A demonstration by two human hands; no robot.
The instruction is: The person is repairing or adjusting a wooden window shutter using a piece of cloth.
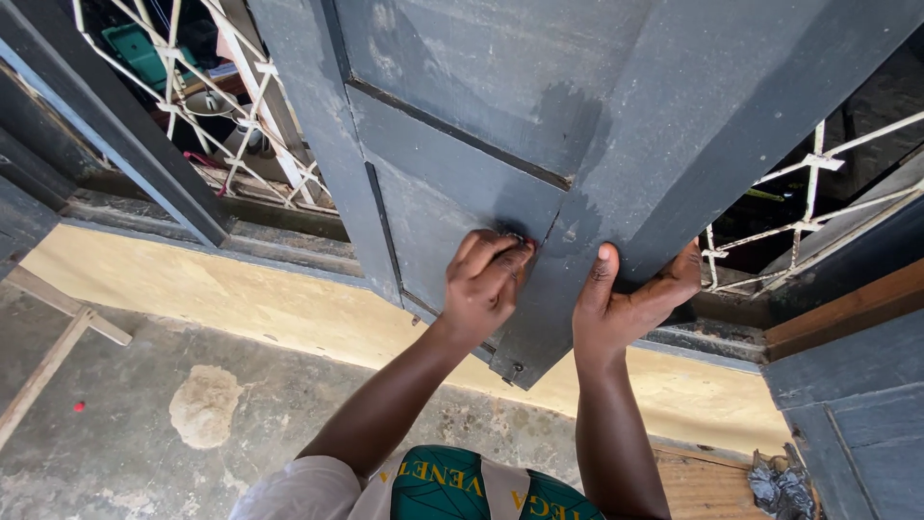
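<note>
Nearest the camera, at six o'clock, a pale sleeve and a green printed garment (448,486) fill the bottom edge, with both forearms reaching up from it. The left hand (484,284) sits near the centre, its grip narrow: the fingertips are bunched and pressed against the face of the grey wooden shutter (500,106), where a panel edge meets the frame; whether they pinch something small there cannot be told. Just beside it, toward three o'clock, the right hand (626,299) clamps the shutter's lower edge, thumb lying on the front and fingers wrapped behind. Below lies the concrete floor (144,424), with a wooden strip (43,371) at nine o'clock. Farther off, a yellow wall (241,303) runs beneath the sill, and a white window grille (231,106) stands at eleven o'clock.
</note>
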